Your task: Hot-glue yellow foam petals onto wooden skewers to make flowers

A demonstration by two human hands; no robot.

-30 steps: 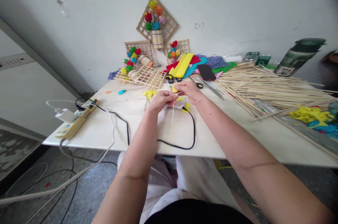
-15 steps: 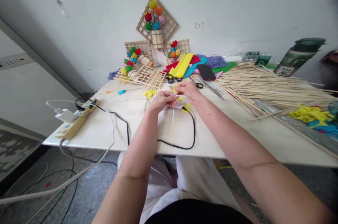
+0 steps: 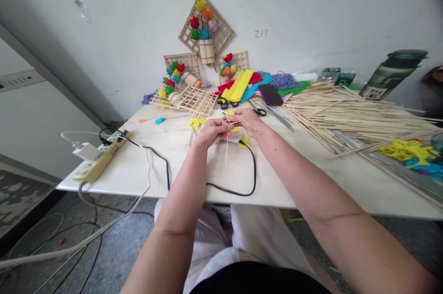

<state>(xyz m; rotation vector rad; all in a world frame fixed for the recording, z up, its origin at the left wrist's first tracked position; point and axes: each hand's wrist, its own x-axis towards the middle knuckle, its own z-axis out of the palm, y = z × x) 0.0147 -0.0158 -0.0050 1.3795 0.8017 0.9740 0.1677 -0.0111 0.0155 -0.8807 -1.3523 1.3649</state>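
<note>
Yellow petal (image 3: pixel 230 112) stands at our right hand's (image 3: pixel 246 119) fingertips, which look pinched on it, above the counter (image 3: pixel 187 169); our left hand (image 3: pixel 215 131) grips a pale thin stick (image 3: pixel 226 151) narrowly. A loosened pinch could drop the petal among the loose yellow pieces (image 3: pixel 196 123), and a low wrist could snag the black cord (image 3: pixel 255 169). Our freest room lies toward the front edge; scissors (image 3: pixel 260 112) crowd the far side.

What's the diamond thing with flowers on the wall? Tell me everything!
A diamond-shaped lattice of pale, wooden-looking sticks sits against the white wall, one corner up. Yellow, orange, red, pink, green and blue tulip-like flowers show above its upright holder of bundled sticks, wrapped by two purplish bands.
</note>
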